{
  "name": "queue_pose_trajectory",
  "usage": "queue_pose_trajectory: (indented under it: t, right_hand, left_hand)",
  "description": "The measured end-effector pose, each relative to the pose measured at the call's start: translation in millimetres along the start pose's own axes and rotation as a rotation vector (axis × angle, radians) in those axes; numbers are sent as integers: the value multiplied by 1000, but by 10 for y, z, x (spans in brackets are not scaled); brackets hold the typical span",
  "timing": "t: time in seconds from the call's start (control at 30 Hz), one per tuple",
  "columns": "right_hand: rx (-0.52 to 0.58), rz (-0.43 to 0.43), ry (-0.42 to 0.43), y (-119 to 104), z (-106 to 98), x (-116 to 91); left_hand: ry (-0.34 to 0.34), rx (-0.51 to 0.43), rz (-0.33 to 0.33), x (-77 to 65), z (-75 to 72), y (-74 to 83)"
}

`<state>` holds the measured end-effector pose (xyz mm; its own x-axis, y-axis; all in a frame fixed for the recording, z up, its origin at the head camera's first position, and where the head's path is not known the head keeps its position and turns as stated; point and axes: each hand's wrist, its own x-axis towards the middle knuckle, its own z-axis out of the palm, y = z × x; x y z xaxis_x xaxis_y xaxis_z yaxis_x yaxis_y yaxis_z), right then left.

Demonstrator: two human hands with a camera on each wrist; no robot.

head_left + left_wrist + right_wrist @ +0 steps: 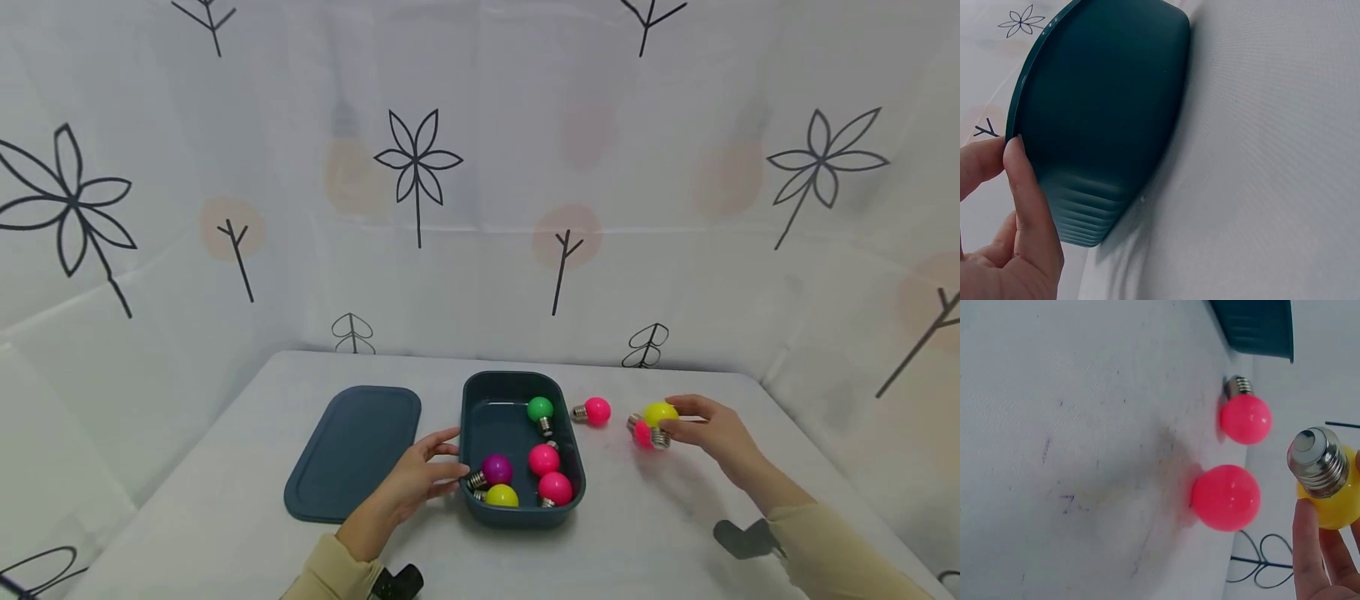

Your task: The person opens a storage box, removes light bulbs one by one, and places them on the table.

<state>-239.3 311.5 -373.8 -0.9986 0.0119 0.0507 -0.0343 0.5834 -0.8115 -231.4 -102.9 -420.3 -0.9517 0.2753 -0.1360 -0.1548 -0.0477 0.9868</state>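
My right hand (pixel 712 433) pinches a yellow light bulb (pixel 660 412) above the table, its metal screw base (pixel 1319 459) facing away from the fingers in the right wrist view. Below it lies a pink bulb (pixel 642 433), partly covered by the yellow one in the head view. Another pink bulb (pixel 597 412) lies between that one and the dark teal box (pixel 495 517). My left hand (pixel 412 479) holds the box's left rim, thumb and finger at its edge (pixel 1013 112). Inside the box are a green bulb (pixel 540 408), a purple bulb (pixel 497 469), a yellow bulb (pixel 502 496) and pink bulbs (pixel 555 487).
A flat dark teal lid (pixel 356 454) lies on the white table (pixel 225 492) left of the box. Behind the table hangs a pale curtain (pixel 480 292) printed with plants. A dark object (pixel 401 582) shows at my left sleeve.
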Motion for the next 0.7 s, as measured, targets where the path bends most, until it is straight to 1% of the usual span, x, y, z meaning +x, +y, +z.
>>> queue_pose_trajectory:
  t: [0.03, 0.1, 0.2, 0.27, 0.3, 0.37, 0.4, 0.47, 0.63, 0.7]
  right_hand:
    - [-1, -1, 2, 69, -18, 23]
    - [15, 29, 41, 258, -39, 108]
    - [47, 48, 67, 648, -71, 292]
    - [44, 63, 90, 936, -85, 431]
    - [38, 54, 84, 1057, -99, 486]
    - [17, 52, 89, 1220, -115, 559]
    - [15, 61, 91, 1248, -119, 571]
    - [36, 89, 92, 1183, -121, 523]
    - [95, 183, 71, 700, -115, 234]
    - [96, 213, 60, 560, -112, 157]
  left_hand:
    - [-1, 0, 0, 4, 0, 1]
    - [-1, 1, -1, 9, -3, 1]
    - [0, 8, -1, 14, -8, -1]
    - [3, 11, 0, 7, -9, -3]
    - [3, 9, 0, 6, -9, -4]
    - [5, 7, -1, 3, -8, 0]
    - [5, 4, -1, 3, -7, 1]
    - [4, 1, -2, 7, -8, 3]
    - [-4, 1, 5, 9, -11, -4]
    - [-8, 1, 6, 7, -7, -7]
